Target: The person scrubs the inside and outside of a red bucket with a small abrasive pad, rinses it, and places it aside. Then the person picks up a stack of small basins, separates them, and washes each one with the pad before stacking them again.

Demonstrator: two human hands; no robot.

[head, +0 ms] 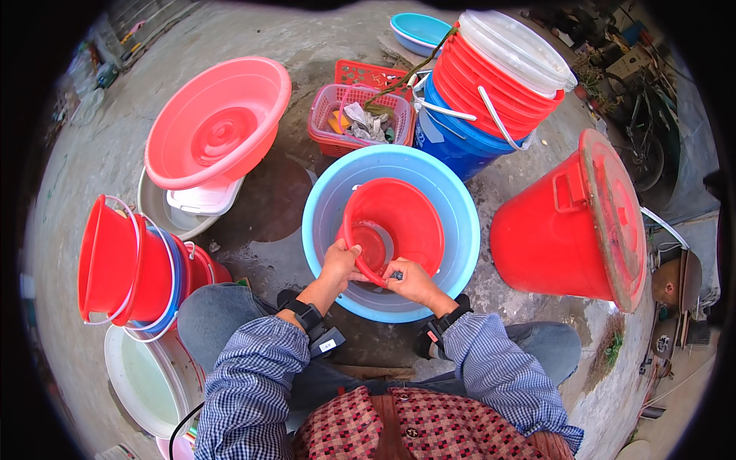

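Observation:
A red plastic bucket (417,218) is tilted inside a light blue plastic basin (463,233), its open mouth facing up. My left hand (340,261) grips the bucket's near left rim, thumb on the inside. My right hand (411,280) is at the near rim, its fingers closed around a small dark scrubbing pad (397,275) pressed against the rim. Some liquid shows in the bottom of the bucket. What lies beneath the bucket in the basin is mostly hidden.
Left are a pink basin (221,126), nested red buckets (115,264) and a white bucket of water (138,374). Beyond the blue basin sit a pink basket of rags (322,118) and stacked blue and red buckets (494,75). A lidded red bin (540,224) stands right.

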